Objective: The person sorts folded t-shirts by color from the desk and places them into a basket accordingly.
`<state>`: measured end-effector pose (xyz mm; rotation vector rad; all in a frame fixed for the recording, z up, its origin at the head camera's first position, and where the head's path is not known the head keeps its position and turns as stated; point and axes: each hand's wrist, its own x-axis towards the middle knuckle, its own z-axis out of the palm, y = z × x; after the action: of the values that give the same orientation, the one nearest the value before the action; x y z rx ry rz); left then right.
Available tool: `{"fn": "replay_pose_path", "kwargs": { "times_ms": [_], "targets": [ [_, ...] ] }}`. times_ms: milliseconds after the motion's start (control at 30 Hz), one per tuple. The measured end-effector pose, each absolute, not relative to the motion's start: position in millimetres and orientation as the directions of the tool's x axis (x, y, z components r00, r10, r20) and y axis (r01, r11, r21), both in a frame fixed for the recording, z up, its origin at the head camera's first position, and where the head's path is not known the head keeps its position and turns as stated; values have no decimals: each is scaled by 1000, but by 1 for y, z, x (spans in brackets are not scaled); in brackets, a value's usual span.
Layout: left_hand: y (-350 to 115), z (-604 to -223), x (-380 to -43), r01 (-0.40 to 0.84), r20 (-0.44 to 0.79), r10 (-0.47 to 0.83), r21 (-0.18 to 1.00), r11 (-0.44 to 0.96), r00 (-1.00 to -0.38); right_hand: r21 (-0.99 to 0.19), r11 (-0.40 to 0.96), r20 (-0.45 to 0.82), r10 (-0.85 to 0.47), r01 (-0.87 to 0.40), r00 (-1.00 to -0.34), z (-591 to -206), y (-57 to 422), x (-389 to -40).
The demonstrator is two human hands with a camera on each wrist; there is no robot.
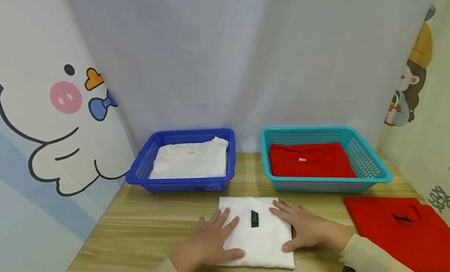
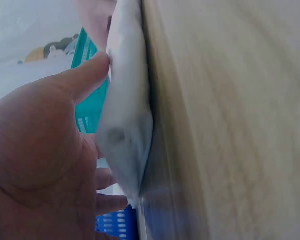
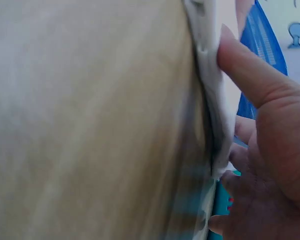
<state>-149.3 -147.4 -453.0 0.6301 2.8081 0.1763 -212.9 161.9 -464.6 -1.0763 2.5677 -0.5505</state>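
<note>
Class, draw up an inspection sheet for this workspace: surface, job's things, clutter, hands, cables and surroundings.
Surface: wood-grain table.
Job's things: folded white shirt, black label up; red shirt lying at the right; blue basket holding white clothing; teal basket holding red clothing.
Clutter: nothing seen.
Hands: left hand on the white shirt's left side, right hand on its right, fingers spread.
Cables: nothing seen.
Surroundings: pale curtain behind; cartoon prints at both sides.
</note>
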Motion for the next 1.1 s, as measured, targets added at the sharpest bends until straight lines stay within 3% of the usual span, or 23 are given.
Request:
{"fn": "replay_pose_path", "kwargs": {
  "times_ms": [167, 433, 600, 900, 1100],
  "targets": [
    [-158, -451, -158, 340, -248, 401, 255, 905, -882, -521, 648, -127, -702, -556, -700, -461, 168, -212],
    [-159, -449, -165, 243, -260, 338, 338, 909, -904, -553, 718, -121, -570, -422, -812, -457, 169, -192],
    [-161, -451, -168, 279, -265, 374, 334, 900, -889, -546, 733, -113, -545, -406, -831, -459, 163, -188],
    [-160, -458, -169, 349, -120, 432, 418, 839, -894, -589, 726, -75, -486, -354, -871, -464, 149, -188],
    [-154, -457, -169, 309, -39, 403, 576, 757, -914, -688, 630, -40, -530, -362, -847, -465, 148, -187]
  ]
}}
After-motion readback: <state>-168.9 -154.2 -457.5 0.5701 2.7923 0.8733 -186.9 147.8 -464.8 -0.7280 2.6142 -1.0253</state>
